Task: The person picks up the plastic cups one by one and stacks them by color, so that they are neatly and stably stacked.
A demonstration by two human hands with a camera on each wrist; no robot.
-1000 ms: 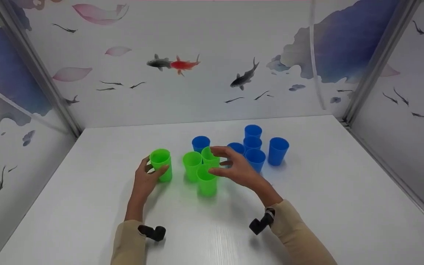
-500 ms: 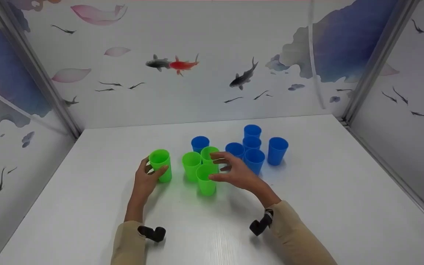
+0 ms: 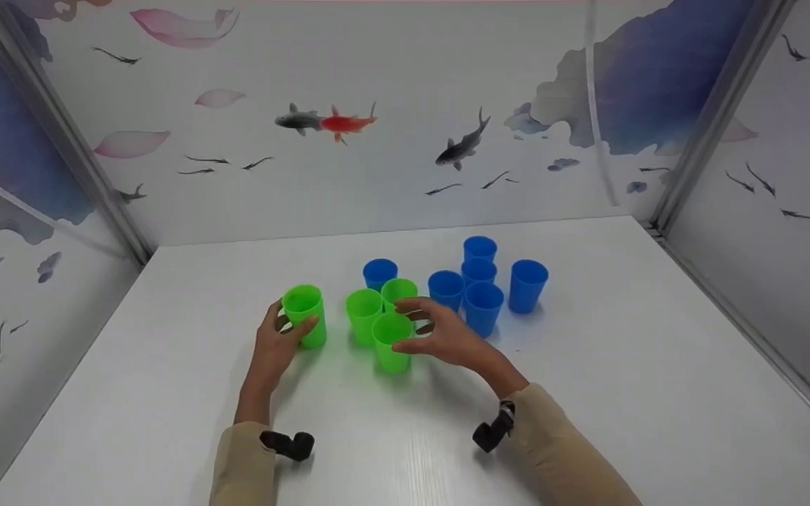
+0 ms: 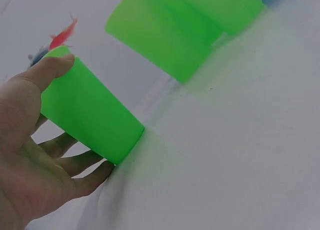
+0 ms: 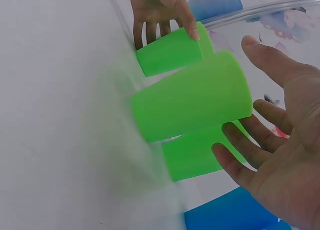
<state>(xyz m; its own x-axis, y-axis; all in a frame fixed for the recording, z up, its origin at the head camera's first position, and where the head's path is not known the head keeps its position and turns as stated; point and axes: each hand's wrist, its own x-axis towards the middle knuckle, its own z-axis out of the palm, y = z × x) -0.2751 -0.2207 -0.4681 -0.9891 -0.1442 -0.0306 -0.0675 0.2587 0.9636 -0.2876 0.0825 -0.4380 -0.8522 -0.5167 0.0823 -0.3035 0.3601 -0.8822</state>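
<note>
I'm watching the left hand (image 3: 275,344) gripping a green cup (image 3: 306,308) at left, three more green cups (image 3: 391,355) standing to its right, the right hand (image 3: 445,337) hovering, fingers spread, beside the nearest, five blue cups (image 3: 484,309) standing far right.

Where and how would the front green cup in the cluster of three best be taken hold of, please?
Probably around the upper wall of the front green cup, from the person's right: it stands upright and narrows toward its base, a second green cup stands behind it to the left, and the right grip is on that side.
</note>
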